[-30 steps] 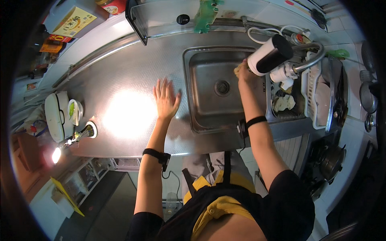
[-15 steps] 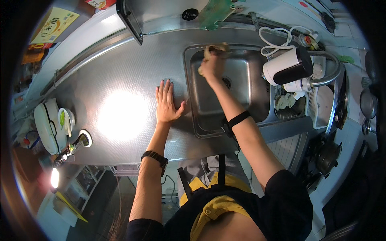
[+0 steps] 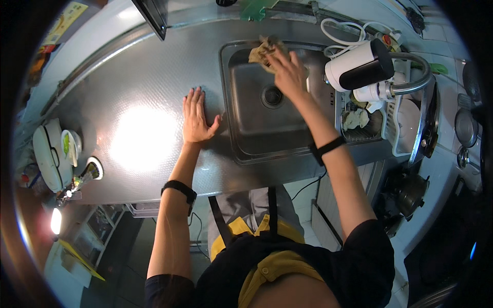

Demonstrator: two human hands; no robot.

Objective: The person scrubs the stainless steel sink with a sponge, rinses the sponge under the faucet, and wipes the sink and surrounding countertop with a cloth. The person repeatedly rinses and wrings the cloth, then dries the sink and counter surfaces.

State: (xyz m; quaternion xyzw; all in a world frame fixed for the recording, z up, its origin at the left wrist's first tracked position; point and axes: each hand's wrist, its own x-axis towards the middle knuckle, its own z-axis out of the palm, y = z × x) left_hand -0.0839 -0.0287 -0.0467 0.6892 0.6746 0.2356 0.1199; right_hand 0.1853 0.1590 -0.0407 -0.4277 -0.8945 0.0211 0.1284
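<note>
Left of the sink [image 3: 241, 149], the left hand [image 3: 195, 117] lies flat and spread on the counter [image 3: 128, 87], holding nothing. At the sink's far rim the right hand [image 3: 288, 72] presses a cloth [image 3: 261, 51], apparently wiping; next calls for sweeping along that rim

counter left of sink: the steel counter [image 3: 128, 102] is bare around the left hand [image 3: 195, 117], which lies flat on it; wide open room toward the far wall.
sink basin: the sink [image 3: 257, 133] is open over the drain [image 3: 272, 96]; the right hand [image 3: 288, 73] and cloth [image 3: 262, 51] fill its far rim.
right of sink: the white filter [image 3: 359, 64] and curved tap [image 3: 413, 77] overhang, blocking passage there.
far left: a lidded pot [image 3: 45, 154] and small dishes [image 3: 69, 146] crowd the counter's end.
</note>
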